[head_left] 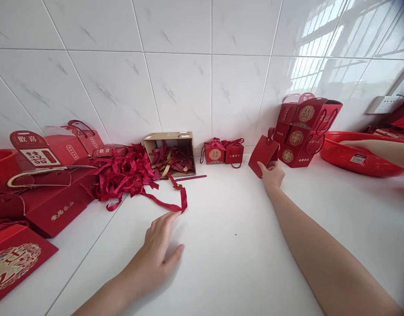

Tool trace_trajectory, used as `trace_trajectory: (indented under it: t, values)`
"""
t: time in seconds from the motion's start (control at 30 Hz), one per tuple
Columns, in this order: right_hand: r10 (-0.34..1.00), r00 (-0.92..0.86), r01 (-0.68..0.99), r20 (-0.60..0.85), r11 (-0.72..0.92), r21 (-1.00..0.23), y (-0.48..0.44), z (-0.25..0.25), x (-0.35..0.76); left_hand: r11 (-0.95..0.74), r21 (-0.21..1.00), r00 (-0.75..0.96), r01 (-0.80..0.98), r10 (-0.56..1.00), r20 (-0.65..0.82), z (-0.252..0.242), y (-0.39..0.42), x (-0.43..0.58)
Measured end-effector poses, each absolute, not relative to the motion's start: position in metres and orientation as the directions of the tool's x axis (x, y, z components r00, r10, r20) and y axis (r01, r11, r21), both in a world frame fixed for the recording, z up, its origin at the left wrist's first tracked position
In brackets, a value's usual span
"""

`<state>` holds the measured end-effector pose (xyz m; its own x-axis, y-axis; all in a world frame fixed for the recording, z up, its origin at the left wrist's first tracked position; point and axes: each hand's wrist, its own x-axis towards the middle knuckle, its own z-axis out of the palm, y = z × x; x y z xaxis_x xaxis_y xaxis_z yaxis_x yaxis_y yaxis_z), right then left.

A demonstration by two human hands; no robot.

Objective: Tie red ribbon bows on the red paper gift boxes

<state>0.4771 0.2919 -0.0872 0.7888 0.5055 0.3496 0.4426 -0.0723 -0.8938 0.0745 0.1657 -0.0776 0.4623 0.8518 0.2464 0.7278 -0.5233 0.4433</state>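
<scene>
My left hand (pixel 160 248) lies flat and open on the white floor, its fingertips just touching the loose end of a red ribbon (pixel 171 202). That ribbon trails out of a tangled pile of red ribbons (pixel 123 173). My right hand (pixel 271 173) is stretched far forward and grips the lower edge of a small red gift box (pixel 264 152) that stands tilted, with a loop handle on top. Two finished red gift boxes (pixel 223 151) with bows sit just left of it against the wall.
An open cardboard box (pixel 171 153) holds more ribbons. Red gift bags and flat boxes (pixel 40 184) are heaped at the left. A stack of red gift boxes (pixel 301 131) and a red plastic basin (pixel 356 153) stand at the right, with another person's arm (pixel 383 149) over the basin.
</scene>
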Motion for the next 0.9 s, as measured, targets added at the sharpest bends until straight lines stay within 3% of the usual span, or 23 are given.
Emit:
trace_trajectory:
  t: [0.3, 0.7, 0.9]
  values:
    - [0.607, 0.745, 0.426, 0.276, -0.114, -0.898, 0.294, -0.090, 0.482, -0.512, 0.440, 0.481, 0.738, 0.856, 0.189, -0.075, 0.163, 0.076]
    - [0.569, 0.784, 0.460, 0.249, -0.263, -0.848, 0.320, -0.094, 0.497, -0.445, 0.507, 0.388, 0.738, 0.895, 0.221, -0.070, 0.154, 0.087]
    - [0.651, 0.716, 0.553, 0.251, -0.310, -0.773, 0.325, -0.097, 0.499, -0.501, 0.461, 0.467, 0.732, 0.862, 0.196, -0.072, 0.160, 0.081]
